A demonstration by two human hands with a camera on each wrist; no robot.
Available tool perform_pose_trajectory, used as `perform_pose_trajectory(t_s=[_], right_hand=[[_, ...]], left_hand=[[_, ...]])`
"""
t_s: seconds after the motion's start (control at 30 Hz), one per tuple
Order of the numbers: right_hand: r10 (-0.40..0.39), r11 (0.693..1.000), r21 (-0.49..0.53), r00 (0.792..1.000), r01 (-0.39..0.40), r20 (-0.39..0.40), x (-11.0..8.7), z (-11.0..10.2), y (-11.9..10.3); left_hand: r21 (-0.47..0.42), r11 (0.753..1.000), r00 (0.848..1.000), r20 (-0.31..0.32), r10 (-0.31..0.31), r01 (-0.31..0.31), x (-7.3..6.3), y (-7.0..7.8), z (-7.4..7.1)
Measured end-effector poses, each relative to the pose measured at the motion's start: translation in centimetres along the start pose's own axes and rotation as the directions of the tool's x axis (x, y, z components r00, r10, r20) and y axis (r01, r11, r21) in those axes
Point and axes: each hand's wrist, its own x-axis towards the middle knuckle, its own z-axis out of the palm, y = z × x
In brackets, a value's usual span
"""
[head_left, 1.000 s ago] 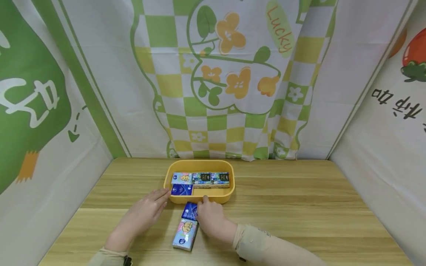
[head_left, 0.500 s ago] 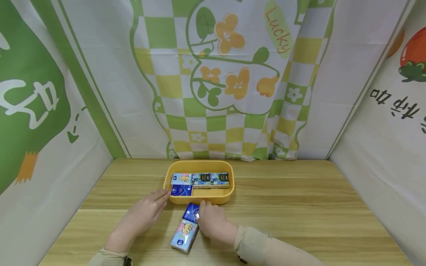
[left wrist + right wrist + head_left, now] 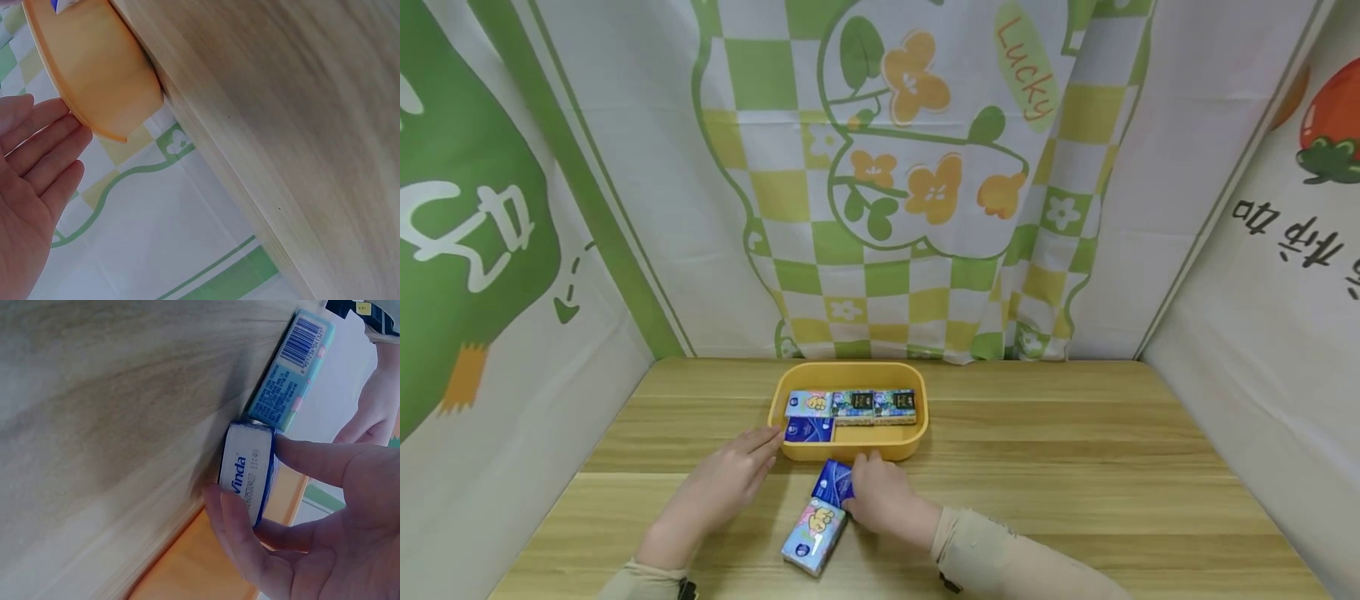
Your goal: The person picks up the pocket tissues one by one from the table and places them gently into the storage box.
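My right hand (image 3: 887, 497) pinches a dark blue Vinda tissue pack (image 3: 833, 483) on the table, just in front of the yellow basket (image 3: 850, 452). In the right wrist view the thumb is on one end of this pack and the fingers are on the other. Against its near end lies a light blue tissue pack (image 3: 814, 537) with a cartoon print. My left hand (image 3: 730, 475) holds nothing; its straight fingers touch the basket's front left corner, and the left wrist view shows the fingertips (image 3: 80, 134) at the rim.
Inside the basket lie a light blue pack (image 3: 808, 404) and two dark floral packs (image 3: 853, 405) in the back row, plus a dark blue pack (image 3: 808, 430) at front left. A checked curtain (image 3: 910, 283) hangs behind the wooden table (image 3: 1060, 467).
The right hand has drawn back slightly from the basket with the dark blue pack. The light blue pack has slid a little toward me and turned slightly. My left hand has stayed put.
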Motion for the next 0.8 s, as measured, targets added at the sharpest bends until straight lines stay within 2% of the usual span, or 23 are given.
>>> perform_pose_trajectory(t_s=[0.27, 0.67, 0.8], right_hand=[[0.003, 0.997, 0.071, 0.999, -0.006, 0.044, 0.0, -0.5, 0.4], [-0.072, 0.983, 0.169, 0.997, 0.072, -0.009, 0.2, -0.7, 1.4], [-0.064, 0.970, 0.238, 0.998, 0.060, 0.005, 0.4, -0.8, 1.7]], left_hand=[[-0.001, 1.000, 1.000, -0.001, 0.006, -0.006, -0.1, 0.0, 0.0], [0.006, 1.000, 1.000, -0.002, 0.001, -0.001, 0.1, 0.0, 0.2], [0.009, 1.000, 1.000, 0.008, -0.005, 0.005, 0.1, 0.0, 0.2]])
